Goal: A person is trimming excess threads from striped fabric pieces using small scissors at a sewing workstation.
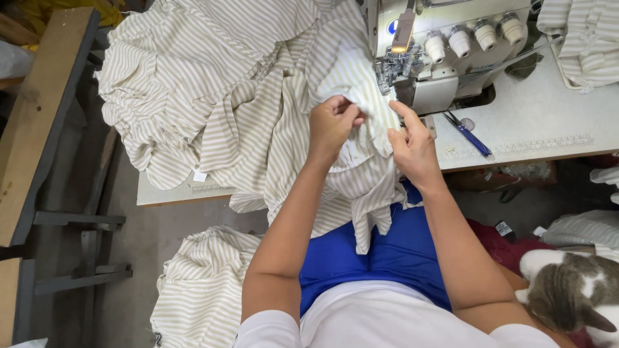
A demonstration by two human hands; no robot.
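A large pile of beige-and-white striped fabric point(225, 84) covers the left part of the sewing table and hangs into my lap. My left hand point(332, 125) pinches a fold of this fabric just in front of the sewing machine's needle area point(393, 67). My right hand point(412, 145) rests on the same fabric to the right, its index finger stretched toward the presser foot. The white overlock sewing machine point(451, 45) stands at the back right with several thread knobs on its front.
Blue-handled snips point(467, 135) lie on the white table point(541, 122) right of the machine. More striped fabric point(583, 38) is heaped at the far right and another bundle point(203, 287) on the floor. A wooden bench point(39, 116) stands left. A cat point(570, 290) sits at lower right.
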